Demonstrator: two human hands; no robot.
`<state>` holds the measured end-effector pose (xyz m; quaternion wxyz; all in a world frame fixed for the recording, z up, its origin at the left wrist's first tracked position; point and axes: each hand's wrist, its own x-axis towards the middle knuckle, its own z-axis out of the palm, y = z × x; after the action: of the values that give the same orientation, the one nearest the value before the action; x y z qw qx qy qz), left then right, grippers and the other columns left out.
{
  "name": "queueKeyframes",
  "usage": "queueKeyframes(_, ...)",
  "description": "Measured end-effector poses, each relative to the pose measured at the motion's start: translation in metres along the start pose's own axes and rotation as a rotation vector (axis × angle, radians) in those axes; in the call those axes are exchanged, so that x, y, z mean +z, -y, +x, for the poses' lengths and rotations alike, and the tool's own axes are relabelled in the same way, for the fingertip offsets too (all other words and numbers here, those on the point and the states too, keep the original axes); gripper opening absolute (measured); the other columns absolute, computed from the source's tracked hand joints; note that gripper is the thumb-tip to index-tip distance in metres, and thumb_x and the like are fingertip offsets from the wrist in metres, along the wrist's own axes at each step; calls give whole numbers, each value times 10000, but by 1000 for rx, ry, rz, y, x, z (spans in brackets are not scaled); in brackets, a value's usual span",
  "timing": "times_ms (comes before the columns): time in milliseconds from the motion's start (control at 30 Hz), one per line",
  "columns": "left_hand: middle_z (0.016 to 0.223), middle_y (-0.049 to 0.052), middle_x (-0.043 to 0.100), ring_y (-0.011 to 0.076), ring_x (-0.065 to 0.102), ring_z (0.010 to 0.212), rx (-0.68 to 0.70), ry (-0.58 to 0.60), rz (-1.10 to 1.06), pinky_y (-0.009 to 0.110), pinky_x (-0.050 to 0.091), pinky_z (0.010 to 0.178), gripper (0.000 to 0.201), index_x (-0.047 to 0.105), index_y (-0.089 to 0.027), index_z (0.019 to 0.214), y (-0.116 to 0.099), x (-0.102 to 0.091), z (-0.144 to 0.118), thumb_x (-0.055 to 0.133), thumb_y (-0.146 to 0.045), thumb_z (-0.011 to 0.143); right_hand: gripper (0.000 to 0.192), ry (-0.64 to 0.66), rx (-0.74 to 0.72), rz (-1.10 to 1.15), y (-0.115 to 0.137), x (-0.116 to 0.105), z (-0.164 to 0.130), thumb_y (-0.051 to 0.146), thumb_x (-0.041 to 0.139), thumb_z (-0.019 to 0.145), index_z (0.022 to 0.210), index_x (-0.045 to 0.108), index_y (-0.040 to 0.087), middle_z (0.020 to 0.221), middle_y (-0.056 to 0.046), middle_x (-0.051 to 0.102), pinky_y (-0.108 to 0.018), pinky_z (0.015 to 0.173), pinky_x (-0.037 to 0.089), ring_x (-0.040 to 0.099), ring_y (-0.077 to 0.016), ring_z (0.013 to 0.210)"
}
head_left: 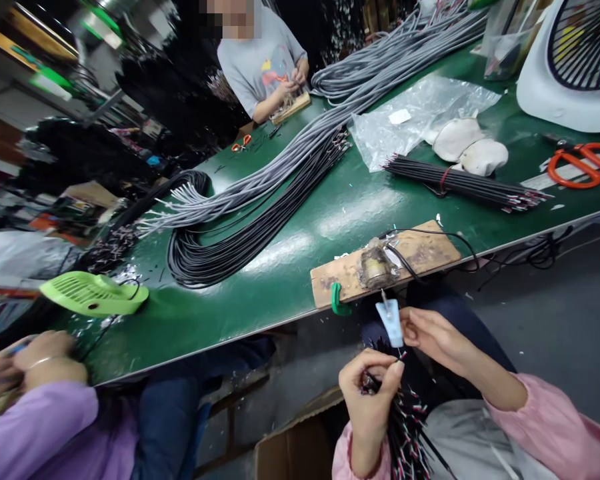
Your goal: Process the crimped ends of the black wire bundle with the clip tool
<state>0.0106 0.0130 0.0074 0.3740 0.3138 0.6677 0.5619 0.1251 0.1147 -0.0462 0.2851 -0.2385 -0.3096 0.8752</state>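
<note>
My left hand [373, 381] is closed in a pinch around thin black cables, with one cable end standing up between thumb and forefinger. Below it hangs a bundle of black cables [409, 427] with red, white and black wire ends. Just above, my right hand [433, 331] has its fingertips drawn together at the side of a light blue clip [391, 323]. The clip sits on the metal shaft of a small motor [377, 265], fixed to a wooden board [433, 243] at the table's edge. The cable tip is close to the clip's lower end; contact is unclear.
A green clamp [337, 300] grips the board. On the green table [240, 310] lie grey cables [280, 163], black cables [240, 247], a tied bundle [460, 183] and orange scissors [575, 165]. Two co-workers sit left and opposite. A cardboard box [293, 450] is below.
</note>
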Motion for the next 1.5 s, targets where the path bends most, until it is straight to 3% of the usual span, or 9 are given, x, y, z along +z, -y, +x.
queueKeyframes(133, 415, 2, 529, 103, 469, 351, -169, 113, 0, 218, 359, 365, 345, 565, -150, 474, 7, -2, -7, 676, -377, 710, 200, -23, -90, -390, 11, 3, -14, 338, 625, 811, 789, 639, 140, 707, -10, 542, -251, 620, 367, 481, -124, 666)
queueKeyframes(233, 441, 15, 555, 100, 463, 370, -315, 212, -18, 224, 364, 387, 379, 555, -146, 493, 13, 1, -11, 672, -441, 699, 162, 101, -199, -633, 22, 15, -20, 298, 632, 802, 769, 667, 143, 735, -26, 571, -274, 664, 383, 506, -150, 718)
queueKeyframes(333, 508, 4, 561, 97, 480, 455, -301, 219, -7, 218, 391, 458, 345, 567, -132, 544, 16, 5, -14, 723, -421, 650, 102, 194, -296, -797, 29, 27, -23, 229, 619, 809, 789, 676, 148, 755, -40, 602, -291, 723, 385, 517, -169, 778)
queueKeyframes(400, 527, -19, 535, 93, 480, 485, -254, 208, -14, 208, 392, 482, 308, 578, -130, 616, 18, 6, -14, 753, -384, 622, 113, 147, -320, -857, 28, 30, -24, 203, 597, 821, 740, 650, 144, 725, -34, 585, -286, 703, 384, 511, -161, 749)
queueKeyframes(600, 430, -82, 407, 63, 400, 317, -215, 73, -170, 186, 298, 359, 281, 514, -166, 651, 23, 3, -17, 628, -398, 760, 208, -23, -277, -819, 11, 20, -24, 256, 572, 849, 672, 584, 148, 682, -13, 523, -259, 599, 363, 477, -137, 659)
queueKeyframes(800, 474, -43, 462, 78, 442, 397, -226, 146, -84, 212, 365, 429, 293, 588, -130, 608, 15, 4, -15, 683, -389, 705, 141, 44, -345, -821, 14, 23, -29, 246, 557, 866, 813, 649, 154, 767, -41, 593, -286, 711, 388, 523, -160, 763)
queueKeyframes(933, 513, -38, 503, 91, 475, 476, -276, 95, -36, 213, 408, 485, 316, 563, -132, 575, 20, 9, -17, 781, -360, 581, 85, 123, -411, -867, 18, 29, -29, 220, 586, 840, 823, 639, 156, 774, -37, 582, -293, 735, 383, 513, -165, 786)
queueKeyframes(1100, 465, -90, 427, 44, 393, 278, -274, 89, -228, 183, 324, 335, 280, 527, -160, 658, 32, 6, -21, 674, -389, 720, 180, -16, -382, -813, 10, 26, -29, 215, 558, 853, 686, 550, 150, 715, -20, 512, -261, 628, 373, 485, -140, 692)
queueKeyframes(1500, 477, -69, 443, 38, 394, 230, -267, 100, -423, 147, 272, 252, 262, 586, -137, 669, 39, 5, -23, 642, -376, 762, 126, -7, -348, -669, 5, 18, -33, 258, 609, 823, 845, 675, 153, 796, -59, 597, -289, 693, 412, 545, -167, 766)
